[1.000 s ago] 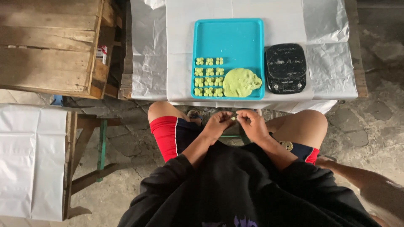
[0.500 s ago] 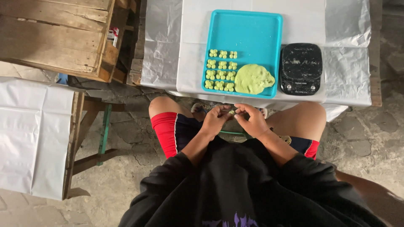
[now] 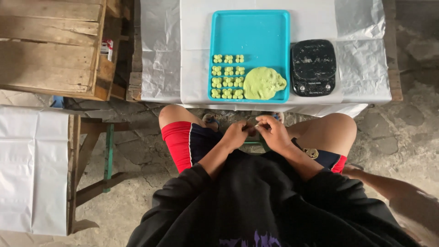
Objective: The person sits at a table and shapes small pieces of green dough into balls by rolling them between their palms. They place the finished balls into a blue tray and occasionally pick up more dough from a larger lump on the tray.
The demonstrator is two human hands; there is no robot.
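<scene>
Sitting with knees apart, the person holds both hands together over the lap, just in front of the near edge of the bench [image 3: 311,23]. The left hand [image 3: 235,135] and the right hand [image 3: 274,132] meet at the fingertips, which are curled in and pressed toward each other as if pinching something small between them; what they pinch is hidden by the fingers and I cannot tell what it is. Both arms are in black sleeves, and the shorts are dark with red hems.

On the bench, which is covered with white paper, a turquoise tray [image 3: 251,32] lies well beyond the hands. In its near left part stand rows of small pale green dough pieces [image 3: 227,77], set close together in a neat block. Just beside them, in the near right corner of the tray, rests a flattened lump of green dough [image 3: 264,83], touching the tray's rim. To the right of the tray, just beside it, sits a black kitchen scale [image 3: 313,67], dusted with pale smears.

A wooden crate [image 3: 50,45] stands to the left of the bench, and a second white-covered surface [image 3: 27,169] lies at the person's left side.
</scene>
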